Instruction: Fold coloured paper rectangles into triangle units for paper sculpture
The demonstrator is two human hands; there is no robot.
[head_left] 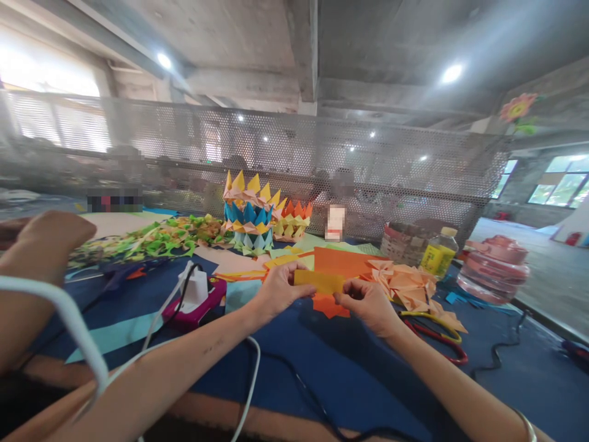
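Between my two hands a small yellow-orange strip of paper (318,282) is stretched level above the blue table. My left hand (284,287) pinches its left end between thumb and fingers. At the strip's right end, my right hand (369,305) grips it the same way. Behind and below the strip lie orange paper sheets (338,261), partly covered by it. Folded peach paper pieces (405,283) are heaped just beyond my right hand. Scissors with red and yellow handles (435,331) rest near my right forearm.
Paper crowns (251,224) stand at the back beside green and yellow paper scraps (151,242). A magenta power strip (196,307) with a white plug sits left, cables trailing. A yellow-labelled bottle (439,253) and pink jug (494,270) stand right. Another person's arm (34,276) reaches in left.
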